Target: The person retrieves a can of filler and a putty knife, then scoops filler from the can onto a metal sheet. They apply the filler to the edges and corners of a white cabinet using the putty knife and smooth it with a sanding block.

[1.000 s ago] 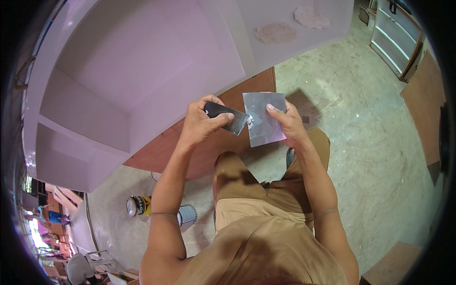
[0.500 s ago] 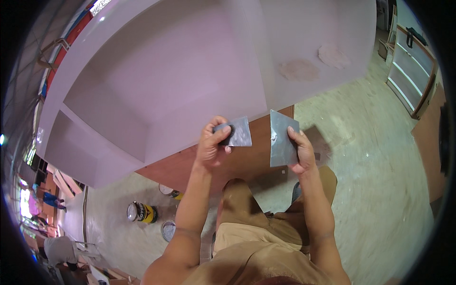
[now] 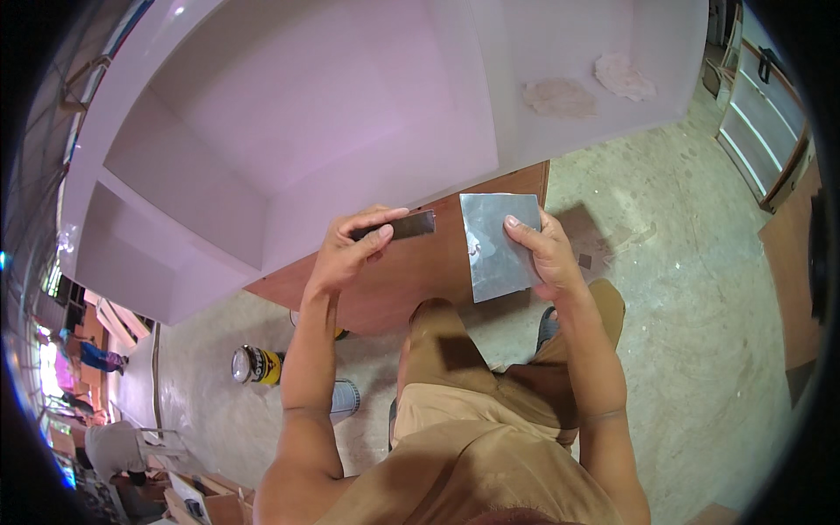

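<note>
My left hand (image 3: pixel 343 255) is closed around a small putty scraper (image 3: pixel 415 225), its dark handle between thumb and fingers and its blade turned nearly edge-on. In my right hand (image 3: pixel 553 255) is a flat grey putty plate (image 3: pixel 495 262), thumb on its face and fingers behind. A whitish smear (image 3: pixel 473 246) marks the plate's left edge. Scraper and plate are apart, both in front of a large white shelf unit (image 3: pixel 385 105) with a brown wooden lower panel (image 3: pixel 394 280). Two pale beige crumpled-looking patches (image 3: pixel 560 98) lie in its right compartment.
A black-and-yellow can (image 3: pixel 255 365) stands on the concrete floor at left. A grey-blue can (image 3: pixel 345 399) is beside my left arm. A framed panel (image 3: pixel 763 122) leans at the far right. At the far left, a person (image 3: pixel 114 451) is among wooden pieces.
My left hand has moved left, away from the plate, and the scraper has turned edge-on. The plate has shifted left and turned its face more toward me.
</note>
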{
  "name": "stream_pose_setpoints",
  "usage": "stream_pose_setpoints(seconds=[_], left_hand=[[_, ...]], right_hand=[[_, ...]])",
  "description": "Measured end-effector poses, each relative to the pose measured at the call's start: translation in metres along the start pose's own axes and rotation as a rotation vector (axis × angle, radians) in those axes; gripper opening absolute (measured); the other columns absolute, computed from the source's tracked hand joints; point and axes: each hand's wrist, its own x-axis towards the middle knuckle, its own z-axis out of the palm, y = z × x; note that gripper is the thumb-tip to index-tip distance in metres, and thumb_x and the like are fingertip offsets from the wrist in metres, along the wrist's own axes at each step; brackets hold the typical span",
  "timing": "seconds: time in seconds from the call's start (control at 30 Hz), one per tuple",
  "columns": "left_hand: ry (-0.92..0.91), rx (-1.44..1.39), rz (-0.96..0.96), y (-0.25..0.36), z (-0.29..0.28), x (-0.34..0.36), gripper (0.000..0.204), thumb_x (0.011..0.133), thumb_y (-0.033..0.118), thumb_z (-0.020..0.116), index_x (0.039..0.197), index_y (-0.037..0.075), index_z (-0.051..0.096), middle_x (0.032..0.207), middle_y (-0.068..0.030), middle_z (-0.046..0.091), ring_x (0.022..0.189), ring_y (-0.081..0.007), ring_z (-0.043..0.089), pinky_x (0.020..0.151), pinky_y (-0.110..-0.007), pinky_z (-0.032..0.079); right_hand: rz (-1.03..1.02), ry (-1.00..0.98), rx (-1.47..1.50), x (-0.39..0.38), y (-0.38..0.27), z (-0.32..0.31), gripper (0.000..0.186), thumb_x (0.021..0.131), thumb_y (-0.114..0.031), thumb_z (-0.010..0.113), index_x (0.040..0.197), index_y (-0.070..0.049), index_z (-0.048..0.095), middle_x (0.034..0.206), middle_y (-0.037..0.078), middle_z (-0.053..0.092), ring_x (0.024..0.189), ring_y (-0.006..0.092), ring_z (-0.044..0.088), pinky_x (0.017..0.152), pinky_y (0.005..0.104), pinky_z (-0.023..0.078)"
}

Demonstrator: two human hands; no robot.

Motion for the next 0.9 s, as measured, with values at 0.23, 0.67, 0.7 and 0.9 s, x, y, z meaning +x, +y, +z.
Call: stream_pose_setpoints(seconds=[0.23, 0.67, 0.7, 0.9], left_hand=[[-0.169, 0.880, 0.655, 0.031, 0.011, -0.020, 0.056, 0.066, -0.007, 0.067, 0.117, 0.015, 0.064, 0.117, -0.0065, 0.061, 0.095, -0.0278, 0.060, 0.080, -0.037, 0.050], [-0.393, 1.063, 0.700, 0.047, 0.009, -0.015, 0.056, 0.061, 0.001, 0.073, 0.114, 0.019, 0.064, 0.119, -0.0027, 0.059, 0.100, -0.0221, 0.056, 0.083, -0.037, 0.043], [-0.389, 1.072, 0.676, 0.048, 0.006, -0.016, 0.055, 0.062, 0.002, 0.073, 0.114, 0.019, 0.064, 0.119, -0.0028, 0.059, 0.099, -0.0220, 0.056, 0.083, -0.037, 0.042], [-0.312, 0.961, 0.769, 0.036, 0.022, -0.023, 0.049, 0.067, 0.008, 0.074, 0.114, 0.018, 0.065, 0.119, -0.0038, 0.059, 0.094, -0.0220, 0.057, 0.084, -0.038, 0.041]], right_hand=[[-0.044, -0.086, -0.349, -0.002, -0.015, 0.010, 0.031, 0.094, -0.017, 0.058, 0.119, 0.002, 0.056, 0.105, 0.006, 0.063, 0.095, 0.0108, 0.058, 0.084, 0.0285, 0.048], [-0.001, -0.126, -0.335, -0.005, -0.019, 0.012, 0.032, 0.094, -0.016, 0.058, 0.120, 0.001, 0.055, 0.107, 0.005, 0.063, 0.094, 0.0104, 0.058, 0.085, 0.0280, 0.047], [0.010, -0.091, -0.280, -0.006, -0.019, 0.011, 0.031, 0.094, -0.016, 0.059, 0.120, 0.001, 0.055, 0.107, 0.005, 0.063, 0.094, 0.0103, 0.058, 0.085, 0.0281, 0.047], [0.028, -0.045, -0.221, -0.003, -0.013, 0.005, 0.030, 0.094, -0.015, 0.059, 0.119, 0.000, 0.054, 0.106, 0.005, 0.063, 0.094, 0.0101, 0.059, 0.085, 0.0283, 0.049]])
